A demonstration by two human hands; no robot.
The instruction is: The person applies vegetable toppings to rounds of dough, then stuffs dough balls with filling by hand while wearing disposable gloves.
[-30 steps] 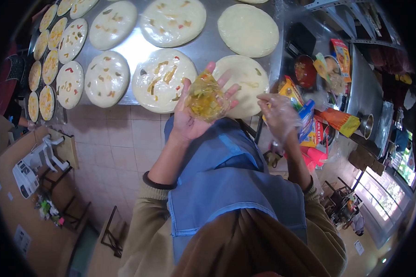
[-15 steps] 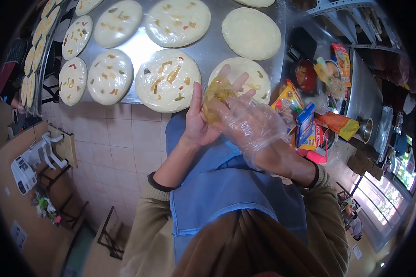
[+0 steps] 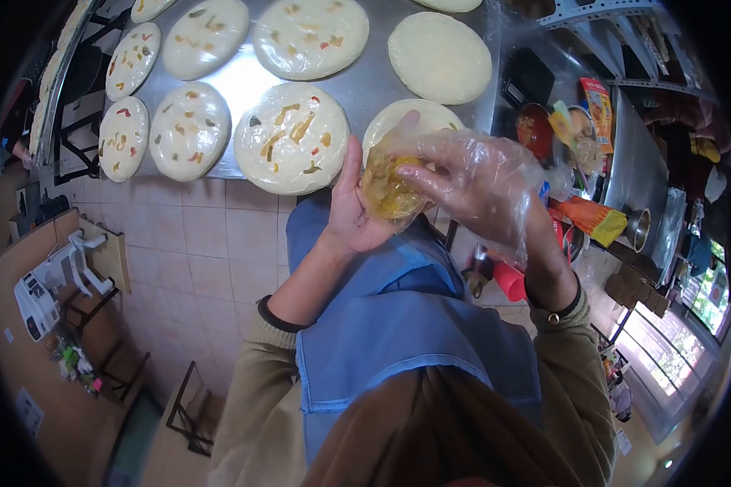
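Note:
My left hand [image 3: 354, 209] cups a small clear plastic container [image 3: 388, 201] of yellow, wet-looking pieces, with the thumb upright on its near side. My right hand [image 3: 473, 172] wears a loose clear plastic glove. Its thumb and fingers come together at the mouth of the container, over the yellow pieces, and what they pinch is hidden. Right behind my hands lies a pale round dough disc [image 3: 418, 116], partly covered by them. To the left, another dough disc [image 3: 292, 166] carries yellow, red and green strips.
Several more topped dough discs [image 3: 188, 134] lie on the metal table [image 3: 365, 93], along with a plain disc [image 3: 440, 58]. At the right stand a red bowl [image 3: 533, 130], an orange packet [image 3: 590, 217] and a steel bowl [image 3: 639, 230]. A white scale-like device [image 3: 47, 288] sits at the left.
My right hand has shifted right and turned, so its thumb and fingers now show at the container's mouth. My left hand has stayed nearly in place. The blue box is now hidden.

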